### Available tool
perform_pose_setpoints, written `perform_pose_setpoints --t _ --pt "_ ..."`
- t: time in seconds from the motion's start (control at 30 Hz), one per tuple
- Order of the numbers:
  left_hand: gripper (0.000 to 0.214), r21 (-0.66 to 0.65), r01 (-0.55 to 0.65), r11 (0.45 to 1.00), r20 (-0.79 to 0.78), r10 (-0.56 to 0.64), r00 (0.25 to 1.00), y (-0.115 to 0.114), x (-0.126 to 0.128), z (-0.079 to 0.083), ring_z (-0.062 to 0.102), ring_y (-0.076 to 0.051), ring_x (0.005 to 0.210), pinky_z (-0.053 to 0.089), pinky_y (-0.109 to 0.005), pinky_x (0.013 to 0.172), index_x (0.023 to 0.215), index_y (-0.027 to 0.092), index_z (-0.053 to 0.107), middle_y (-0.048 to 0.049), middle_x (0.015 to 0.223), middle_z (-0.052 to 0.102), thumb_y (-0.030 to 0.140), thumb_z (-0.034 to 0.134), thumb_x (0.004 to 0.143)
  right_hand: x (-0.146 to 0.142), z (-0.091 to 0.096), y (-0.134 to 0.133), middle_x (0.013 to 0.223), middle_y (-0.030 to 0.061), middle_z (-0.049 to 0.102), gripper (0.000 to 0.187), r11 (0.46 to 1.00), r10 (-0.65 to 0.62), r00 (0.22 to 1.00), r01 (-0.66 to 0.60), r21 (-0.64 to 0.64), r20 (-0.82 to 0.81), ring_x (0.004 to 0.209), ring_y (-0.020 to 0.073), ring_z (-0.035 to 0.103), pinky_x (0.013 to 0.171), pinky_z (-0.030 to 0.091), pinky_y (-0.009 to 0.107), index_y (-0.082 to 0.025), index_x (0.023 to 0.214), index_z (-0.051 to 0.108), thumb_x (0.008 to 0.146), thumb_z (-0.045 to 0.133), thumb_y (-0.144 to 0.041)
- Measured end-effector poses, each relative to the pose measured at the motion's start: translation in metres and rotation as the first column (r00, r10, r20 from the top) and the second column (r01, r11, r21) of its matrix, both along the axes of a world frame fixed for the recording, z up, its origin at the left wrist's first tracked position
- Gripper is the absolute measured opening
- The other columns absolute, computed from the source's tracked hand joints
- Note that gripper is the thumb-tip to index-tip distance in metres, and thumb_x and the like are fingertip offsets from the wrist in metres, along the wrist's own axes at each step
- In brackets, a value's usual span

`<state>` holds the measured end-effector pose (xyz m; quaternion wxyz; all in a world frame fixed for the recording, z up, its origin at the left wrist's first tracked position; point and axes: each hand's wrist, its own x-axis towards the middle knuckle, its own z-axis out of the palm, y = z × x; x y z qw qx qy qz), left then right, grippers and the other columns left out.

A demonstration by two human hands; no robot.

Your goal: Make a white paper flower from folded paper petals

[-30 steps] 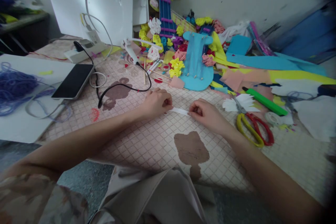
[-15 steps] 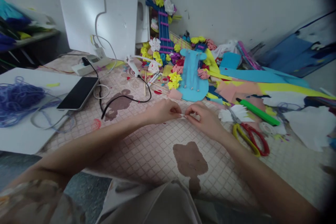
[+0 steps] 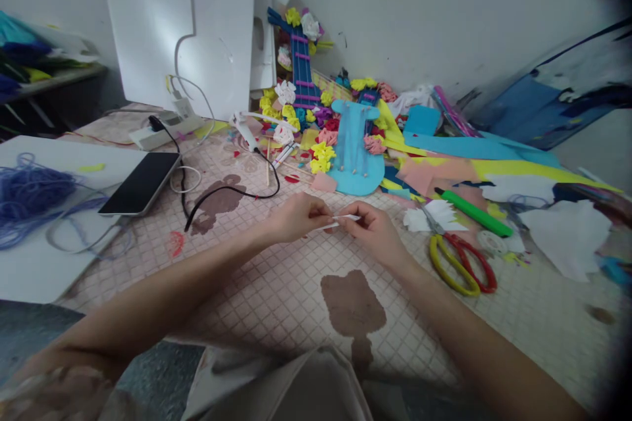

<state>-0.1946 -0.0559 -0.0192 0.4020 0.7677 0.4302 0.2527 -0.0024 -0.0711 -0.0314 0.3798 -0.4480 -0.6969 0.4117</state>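
A small strip of white paper (image 3: 330, 226) stretches between my two hands, low over the patterned tabletop. My left hand (image 3: 299, 217) pinches one end between thumb and fingertips. The other end is in the pinched fingers of my right hand (image 3: 369, 227), and a white tip shows above those fingers. Just behind the hands lies a light-blue cut-out shaped like a small harp (image 3: 356, 158), with thin strings down its front. Scissors (image 3: 461, 263) with one yellow and one red handle rest to the right of my right hand, blades on fringed white paper (image 3: 419, 219).
On the left are a phone (image 3: 141, 183), purple yarn (image 3: 34, 194) on a white board and a power strip (image 3: 165, 131). A glue gun (image 3: 245, 131) trails a black cord. Crepe flowers (image 3: 323, 156) and a blue paper guitar neck (image 3: 303, 69) stand behind. A green cutter (image 3: 474, 212) lies right.
More of the white paper strip shows between and above my fingers now. My hands stay close together in nearly the same place; the whole view has shifted slightly.
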Motion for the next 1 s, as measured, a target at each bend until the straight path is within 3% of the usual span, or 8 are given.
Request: perform_pose_setpoints --t 0.13,0.23,0.43,0.5,0.67,0.8,1.0 --pt "0.027 -0.009 -0.022 1.000 -0.018 0.022 1.000 0.000 -0.002 0.001 0.041 -0.006 0.044 0.026 -0.017 0.042 0.076 0.013 0.071 -0.0004 0.058 0.063 0.035 0.057 0.080 0.005 -0.001 0.004 0.060 -0.0035 0.052 0.020 0.994 -0.111 0.987 0.109 -0.027 -0.118 0.053 0.0102 0.046 0.050 0.037 0.024 -0.020 0.074 0.060 0.078 0.063 -0.039" --pt "0.025 -0.044 -0.034 0.998 0.031 0.035 0.999 0.001 -0.004 0.000 0.044 -0.006 0.047 0.029 -0.018 0.044 0.076 0.012 0.070 -0.0015 0.062 0.065 0.032 0.056 0.079 0.009 0.000 0.005 0.062 -0.0027 0.052 0.024 0.979 -0.195 0.946 0.173 -0.107 -0.257 0.053 0.0099 0.046 0.048 0.038 0.024 -0.020 0.074 0.058 0.078 0.062 -0.044" --pt "0.024 -0.099 -0.045 0.994 0.086 0.054 0.995 0.000 -0.002 0.001 0.047 -0.007 0.050 0.034 -0.018 0.047 0.075 0.012 0.068 -0.0007 0.061 0.063 0.033 0.057 0.078 0.003 -0.002 -0.002 0.062 -0.0024 0.052 0.029 0.976 -0.073 0.963 0.015 -0.219 -0.260 0.052 0.0105 0.046 0.046 0.037 0.024 -0.020 0.080 0.059 0.080 0.059 -0.049" --pt "0.025 -0.082 -0.046 0.996 0.074 0.052 0.996 -0.001 -0.002 0.001 0.047 -0.007 0.050 0.034 -0.018 0.047 0.075 0.011 0.068 -0.0005 0.060 0.062 0.034 0.058 0.078 0.001 -0.004 -0.003 0.062 -0.0039 0.050 0.025 0.979 -0.056 0.968 0.006 -0.202 -0.243 0.051 0.0093 0.044 0.046 0.036 0.023 -0.020 0.081 0.057 0.077 0.063 -0.044" --pt "0.022 0.098 -0.078 0.992 -0.013 0.080 0.997 -0.004 -0.003 0.002 0.053 -0.009 0.057 0.038 -0.019 0.052 0.077 0.013 0.069 -0.0016 0.065 0.065 0.031 0.057 0.081 0.006 -0.002 0.000 0.093 -0.0011 0.054 0.028 0.997 -0.074 0.980 0.069 -0.030 -0.187 0.069 0.0100 0.052 0.055 0.043 0.023 -0.023 0.095 0.050 0.074 0.068 -0.030" --pt "0.020 0.171 -0.082 0.982 -0.076 0.096 0.992 -0.007 -0.003 0.004 0.055 -0.010 0.058 0.039 -0.018 0.053 0.081 0.015 0.070 -0.0021 0.068 0.067 0.029 0.055 0.082 0.009 0.001 -0.001 0.092 0.0010 0.056 0.016 0.992 -0.037 0.996 0.047 0.120 -0.082 0.076 0.0125 0.054 0.063 0.044 0.026 -0.022 0.089 0.052 0.077 0.062 -0.024" --pt "0.019 0.187 -0.088 0.978 -0.086 0.105 0.991 -0.009 -0.002 0.007 0.056 -0.010 0.060 0.040 -0.019 0.055 0.081 0.015 0.070 -0.0019 0.069 0.067 0.026 0.055 0.082 0.011 -0.002 0.000 0.083 0.0019 0.059 0.009 0.988 -0.064 0.998 0.066 0.136 -0.019 0.072 0.0136 0.055 0.063 0.045 0.027 -0.020 0.082 0.056 0.078 0.062 -0.026"
